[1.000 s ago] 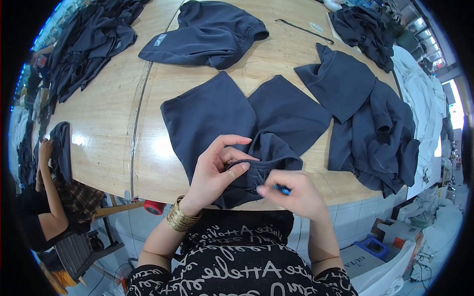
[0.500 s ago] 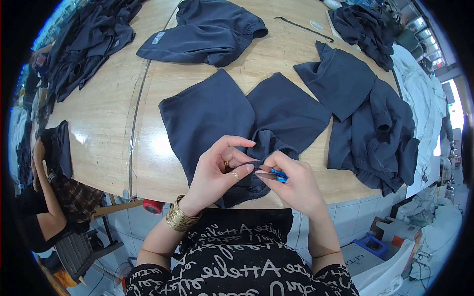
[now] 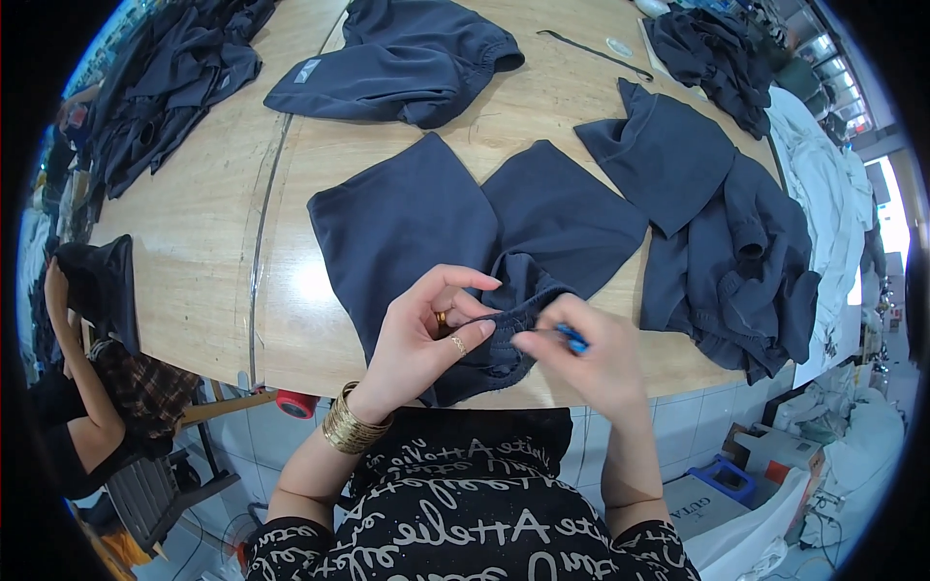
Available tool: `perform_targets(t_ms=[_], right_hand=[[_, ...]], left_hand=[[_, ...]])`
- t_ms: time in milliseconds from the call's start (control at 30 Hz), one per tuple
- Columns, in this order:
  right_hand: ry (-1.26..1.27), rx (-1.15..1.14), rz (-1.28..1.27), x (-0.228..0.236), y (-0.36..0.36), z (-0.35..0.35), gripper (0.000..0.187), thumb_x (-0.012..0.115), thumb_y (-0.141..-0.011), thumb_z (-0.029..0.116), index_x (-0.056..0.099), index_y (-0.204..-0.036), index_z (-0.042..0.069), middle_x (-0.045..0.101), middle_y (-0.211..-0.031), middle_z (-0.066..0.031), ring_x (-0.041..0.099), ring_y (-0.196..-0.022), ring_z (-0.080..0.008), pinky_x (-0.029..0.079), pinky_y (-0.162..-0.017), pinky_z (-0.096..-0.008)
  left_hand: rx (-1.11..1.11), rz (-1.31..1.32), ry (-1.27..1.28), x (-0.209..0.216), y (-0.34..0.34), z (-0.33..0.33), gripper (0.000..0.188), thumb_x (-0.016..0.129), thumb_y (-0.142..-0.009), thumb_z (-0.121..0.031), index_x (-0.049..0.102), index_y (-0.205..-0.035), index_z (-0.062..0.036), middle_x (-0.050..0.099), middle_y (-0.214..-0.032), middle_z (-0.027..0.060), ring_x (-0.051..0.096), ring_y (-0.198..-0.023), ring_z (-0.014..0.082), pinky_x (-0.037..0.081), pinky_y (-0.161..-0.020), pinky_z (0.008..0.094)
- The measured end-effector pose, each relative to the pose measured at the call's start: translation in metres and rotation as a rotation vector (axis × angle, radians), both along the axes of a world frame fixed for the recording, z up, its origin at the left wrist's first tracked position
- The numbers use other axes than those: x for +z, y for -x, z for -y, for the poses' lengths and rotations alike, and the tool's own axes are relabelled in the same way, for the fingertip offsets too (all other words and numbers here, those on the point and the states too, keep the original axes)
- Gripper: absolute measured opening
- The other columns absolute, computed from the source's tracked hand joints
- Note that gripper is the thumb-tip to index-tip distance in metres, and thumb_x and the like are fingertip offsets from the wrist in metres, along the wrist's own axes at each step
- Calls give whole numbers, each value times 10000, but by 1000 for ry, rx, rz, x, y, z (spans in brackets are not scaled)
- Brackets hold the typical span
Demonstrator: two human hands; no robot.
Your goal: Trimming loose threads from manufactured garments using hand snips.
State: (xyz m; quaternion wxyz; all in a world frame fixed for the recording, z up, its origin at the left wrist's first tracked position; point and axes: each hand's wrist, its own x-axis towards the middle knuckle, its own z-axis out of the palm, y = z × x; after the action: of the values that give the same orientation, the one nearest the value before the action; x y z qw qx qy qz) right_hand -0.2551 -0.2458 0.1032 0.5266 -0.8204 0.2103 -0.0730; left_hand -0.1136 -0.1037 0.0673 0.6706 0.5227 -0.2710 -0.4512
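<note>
A pair of dark navy shorts (image 3: 407, 223) lies on the table in front of me, its legs spread away and its gathered elastic waistband (image 3: 513, 339) toward me. With thumb and fingers my left hand (image 3: 417, 324) pinches the edge of that waistband. My right hand (image 3: 601, 358), a little blurred, is just right of the waistband. It is closed around small blue-handled thread snips (image 3: 572, 339), whose blades are mostly hidden by the fingers.
More navy garments lie around: shorts (image 3: 387, 87) at the back, a heap (image 3: 746, 281) on the right, and a pile (image 3: 174, 87) at far left. A thin dark strip (image 3: 596, 54) rests at the back. At left, another person's arm (image 3: 92, 378) holds dark fabric.
My right hand, with the snips, has moved slightly right, away from my left fingers. More of the waistband now shows between the hands. My left hand stays nearly in place.
</note>
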Motion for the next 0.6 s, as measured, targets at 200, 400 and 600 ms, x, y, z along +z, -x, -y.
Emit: perform_targets(t_ms=[200,400,600], right_hand=[[90,74,-3,-4,-1,-1,181,701,-827,138,551,-795,41,596,-666,-37,582,-584,-146,434,-544,-282],[-506,-37,124,6,14,18,141,661,-862,93,600,-765,10,576,-684,18,464,-623,-20,346,-547,-194],[-231,-320,246,2,6,5,72,670,-852,70,619,-836,22,557,-697,40,412,-601,-3,317,-529,-171]], left_hand=[[-17,95,-4,-5,0,1,345,604,-848,74,534,-1173,-20,618,-901,29,608,-931,71,465,-804,192],[-2,107,-6,-4,-3,1,333,608,-851,69,540,-1163,-23,613,-901,19,594,-879,52,450,-773,180],[-9,67,3,-6,-3,3,323,616,-854,59,543,-1157,-25,608,-896,6,568,-856,35,439,-772,173]])
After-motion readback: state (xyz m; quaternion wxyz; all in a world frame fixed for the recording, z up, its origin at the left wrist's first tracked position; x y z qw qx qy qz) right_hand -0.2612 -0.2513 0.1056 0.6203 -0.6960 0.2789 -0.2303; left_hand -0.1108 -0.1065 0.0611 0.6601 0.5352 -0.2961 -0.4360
